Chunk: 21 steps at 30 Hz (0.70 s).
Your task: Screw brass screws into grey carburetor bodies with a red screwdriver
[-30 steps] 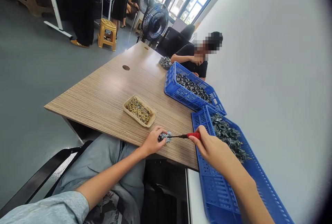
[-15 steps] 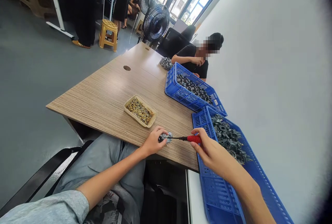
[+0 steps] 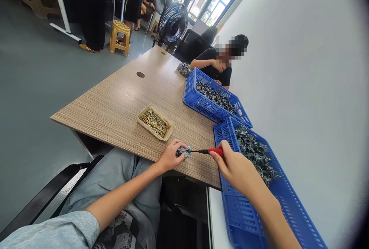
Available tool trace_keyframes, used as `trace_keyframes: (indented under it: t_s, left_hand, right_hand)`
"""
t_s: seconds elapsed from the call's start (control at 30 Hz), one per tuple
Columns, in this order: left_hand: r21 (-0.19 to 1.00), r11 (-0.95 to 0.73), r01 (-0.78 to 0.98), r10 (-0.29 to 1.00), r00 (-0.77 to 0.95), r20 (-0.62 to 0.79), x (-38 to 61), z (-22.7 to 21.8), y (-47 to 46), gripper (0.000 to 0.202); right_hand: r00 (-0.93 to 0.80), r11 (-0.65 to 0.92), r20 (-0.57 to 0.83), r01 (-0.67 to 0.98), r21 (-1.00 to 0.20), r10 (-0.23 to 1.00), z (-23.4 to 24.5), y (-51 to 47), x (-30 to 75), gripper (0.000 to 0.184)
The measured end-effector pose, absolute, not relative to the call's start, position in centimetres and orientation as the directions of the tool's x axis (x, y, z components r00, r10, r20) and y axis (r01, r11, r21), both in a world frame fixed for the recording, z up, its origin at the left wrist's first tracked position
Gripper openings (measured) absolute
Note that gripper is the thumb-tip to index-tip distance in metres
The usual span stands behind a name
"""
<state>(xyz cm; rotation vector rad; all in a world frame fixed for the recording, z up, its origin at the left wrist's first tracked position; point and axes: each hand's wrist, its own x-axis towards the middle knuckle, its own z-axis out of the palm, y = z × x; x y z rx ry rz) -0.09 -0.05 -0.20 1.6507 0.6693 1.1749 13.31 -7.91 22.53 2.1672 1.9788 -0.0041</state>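
Observation:
My left hand point(image 3: 168, 156) is closed around a small grey metal part point(image 3: 186, 151) held against the near edge of the wooden table point(image 3: 115, 103). My right hand point(image 3: 233, 166) grips a red-handled screwdriver point(image 3: 211, 151), whose thin shaft points left with its tip at the part. A beige tray of brass screws point(image 3: 155, 122) lies just beyond my left hand. The nearer blue basket point(image 3: 248, 210) to the right of my right hand holds several dark metal parts point(image 3: 255, 153).
A second blue basket point(image 3: 211, 101) of dark parts stands farther along the table. A seated person in black point(image 3: 215, 66) works beside it, with a small heap of parts point(image 3: 183, 69) nearby. Two fans point(image 3: 172, 24), a yellow stool point(image 3: 119, 37) and standing people are beyond.
Both hands stay in place with the screwdriver tip on the part. Only the view shifts slightly.

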Motion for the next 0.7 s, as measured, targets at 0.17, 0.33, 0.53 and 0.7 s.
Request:
trace_keyframes:
  t_s: [0.17, 0.33, 0.53, 0.7]
  left_hand:
    - [0.92, -0.379, -0.1, 0.838, 0.386, 0.387, -0.15, -0.09, -0.06, 0.029]
    - [0.92, -0.379, -0.099, 0.837, 0.388, 0.386, -0.11, -0.09, -0.08, 0.029]
    - [0.917, -0.384, -0.107, 0.834, 0.386, 0.394, -0.13, -0.13, -0.08, 0.029]
    - [0.917, -0.386, -0.102, 0.834, 0.386, 0.394, -0.14, -0.15, -0.03, 0.029]
  right_hand:
    - [0.065, -0.057, -0.132, 0.996, 0.062, 0.989, 22.51, -7.95, 13.62, 0.027]
    - [0.057, -0.044, -0.164, 0.996, 0.082, 0.985, 22.58, -7.76, 13.82, 0.024]
    - [0.058, -0.047, -0.161, 0.997, 0.068, 0.985, 22.66, -7.66, 13.96, 0.023]
    - [0.105, -0.079, -0.15, 0.982, 0.17, 0.983, 22.41, -7.73, 13.53, 0.024]
